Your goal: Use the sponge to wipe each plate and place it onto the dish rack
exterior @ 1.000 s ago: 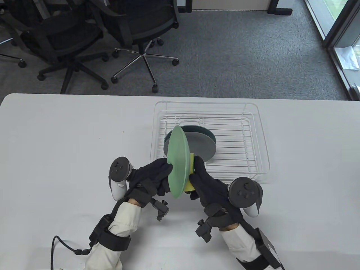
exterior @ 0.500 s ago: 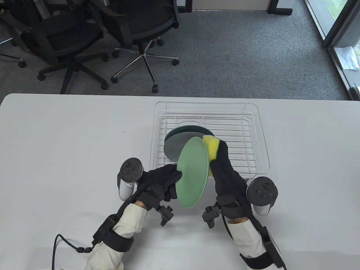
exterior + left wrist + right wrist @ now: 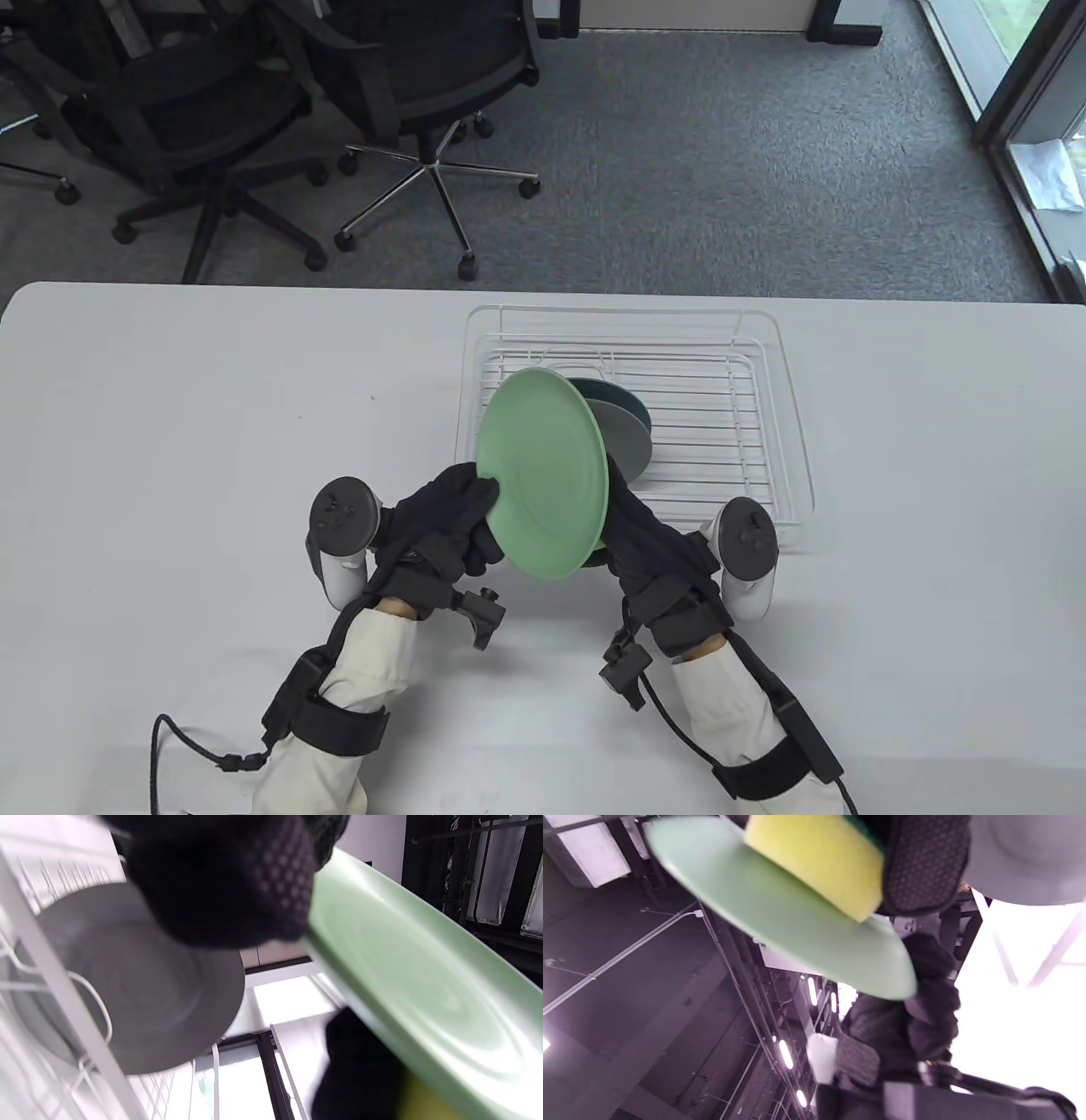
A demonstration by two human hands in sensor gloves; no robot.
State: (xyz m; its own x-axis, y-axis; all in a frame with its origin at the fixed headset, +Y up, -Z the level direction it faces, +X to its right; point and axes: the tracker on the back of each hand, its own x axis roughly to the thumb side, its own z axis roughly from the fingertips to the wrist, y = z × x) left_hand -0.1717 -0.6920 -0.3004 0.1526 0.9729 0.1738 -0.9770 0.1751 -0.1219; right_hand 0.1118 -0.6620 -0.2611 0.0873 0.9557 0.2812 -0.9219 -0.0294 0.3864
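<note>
While the left hand (image 3: 450,518) grips its rim, the green plate (image 3: 543,471) tilts mid-frame.
Right hand (image 3: 649,543) clasps the yellow sponge (image 3: 818,861) against its underside, before the dish rack (image 3: 768,407).

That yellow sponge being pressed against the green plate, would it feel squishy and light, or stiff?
Probably squishy and light: the sponge looks like porous foam, and the right hand holds it with fingertips alone. The darker green layer on its back looks like a firmer scrubbing side. Pressed to the green plate, it keeps its block shape, so likely springy.
</note>
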